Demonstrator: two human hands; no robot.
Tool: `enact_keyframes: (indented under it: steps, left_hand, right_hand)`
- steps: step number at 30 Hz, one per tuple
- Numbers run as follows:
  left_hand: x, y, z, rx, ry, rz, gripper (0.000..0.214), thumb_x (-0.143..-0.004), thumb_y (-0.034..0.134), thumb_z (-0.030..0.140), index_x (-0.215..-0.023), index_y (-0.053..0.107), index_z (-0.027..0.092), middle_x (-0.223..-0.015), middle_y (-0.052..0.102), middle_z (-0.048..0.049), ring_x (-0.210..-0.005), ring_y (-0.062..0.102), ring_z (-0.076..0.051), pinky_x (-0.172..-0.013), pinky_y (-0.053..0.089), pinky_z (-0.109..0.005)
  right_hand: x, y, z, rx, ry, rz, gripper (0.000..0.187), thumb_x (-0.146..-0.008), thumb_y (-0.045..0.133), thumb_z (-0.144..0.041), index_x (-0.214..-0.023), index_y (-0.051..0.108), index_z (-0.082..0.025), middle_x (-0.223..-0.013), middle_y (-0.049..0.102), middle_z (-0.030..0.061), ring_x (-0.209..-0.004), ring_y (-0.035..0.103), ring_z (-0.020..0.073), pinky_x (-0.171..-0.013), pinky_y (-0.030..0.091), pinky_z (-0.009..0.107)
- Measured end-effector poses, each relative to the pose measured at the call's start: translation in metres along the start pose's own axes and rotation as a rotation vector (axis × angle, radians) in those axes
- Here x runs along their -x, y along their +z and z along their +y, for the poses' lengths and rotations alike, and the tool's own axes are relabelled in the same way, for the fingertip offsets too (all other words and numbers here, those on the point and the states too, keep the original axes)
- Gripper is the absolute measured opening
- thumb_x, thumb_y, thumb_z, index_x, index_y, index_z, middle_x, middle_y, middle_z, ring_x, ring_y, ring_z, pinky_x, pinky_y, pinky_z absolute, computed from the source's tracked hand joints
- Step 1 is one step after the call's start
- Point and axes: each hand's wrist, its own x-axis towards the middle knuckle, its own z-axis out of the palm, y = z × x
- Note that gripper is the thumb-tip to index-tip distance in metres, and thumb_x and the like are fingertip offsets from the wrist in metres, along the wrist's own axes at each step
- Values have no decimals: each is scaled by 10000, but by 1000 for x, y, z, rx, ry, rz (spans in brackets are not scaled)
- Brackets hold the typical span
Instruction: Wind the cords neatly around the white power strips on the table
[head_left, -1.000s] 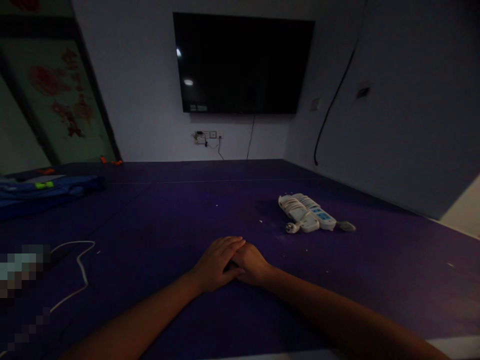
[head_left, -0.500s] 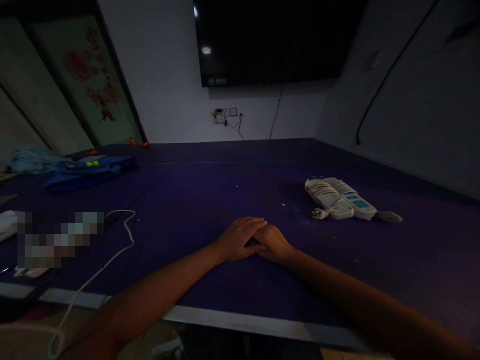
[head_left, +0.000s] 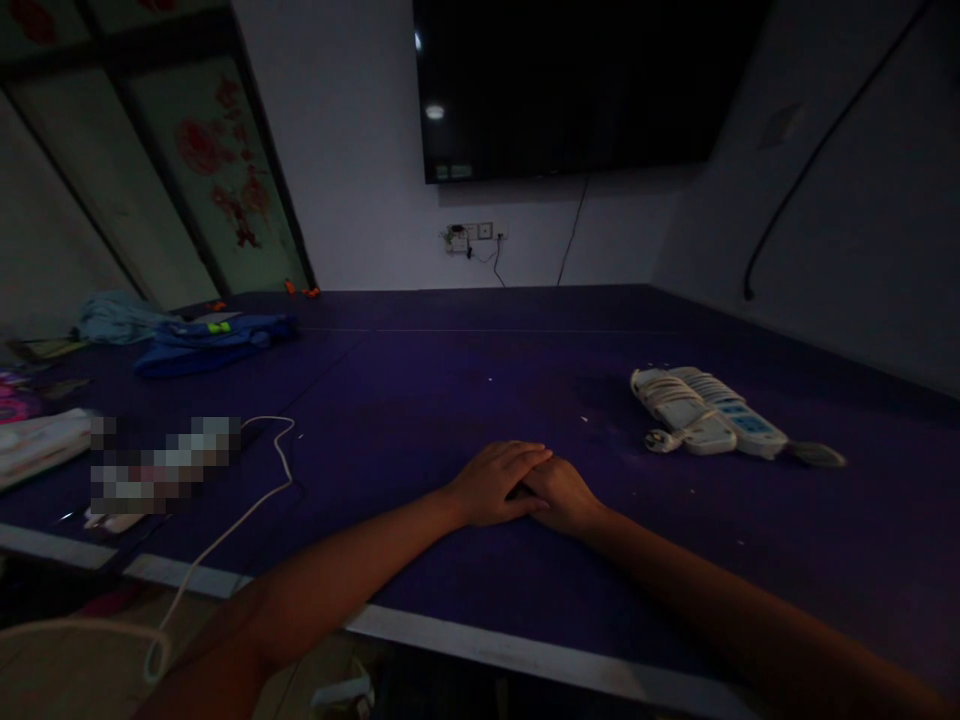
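My left hand [head_left: 495,483] lies over my right hand [head_left: 568,492], its fingers wrapped across the back and fingers of the right one. Both rest together on the purple tabletop [head_left: 420,400] near its front edge. The right hand's fingers are mostly hidden under the left, so their pose does not show. No object is visible between the hands. To their right, the nearest thing is a pair of white power strips [head_left: 697,410] with their cords wound around them, one plug showing at the front.
A partly blurred-out object [head_left: 169,470] lies left, near a white cable [head_left: 247,515] that hangs over the front edge. Blue cloth [head_left: 217,345] and pale cloth [head_left: 124,318] sit farther back. A large screen [head_left: 585,90] hangs above wall sockets [head_left: 472,232].
My view has turned a little left, so the tabletop things appear farther right and more shows at the left edge. The hands keep the same clasped pose.
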Motion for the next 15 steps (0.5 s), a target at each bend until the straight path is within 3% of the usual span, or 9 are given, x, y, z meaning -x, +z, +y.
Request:
enact_keyframes:
  steps: [15]
  left_hand:
    - [0, 1, 0, 30, -1, 3, 636, -828, 503, 503, -1349, 341, 177, -1378, 450, -124, -1282, 393, -224, -1058, 315, -416]
  right_hand:
    - [0, -1, 0, 17, 7, -3, 239, -713, 504, -171, -892, 658, -139, -900, 687, 114, -824, 637, 223, -727, 479, 308]
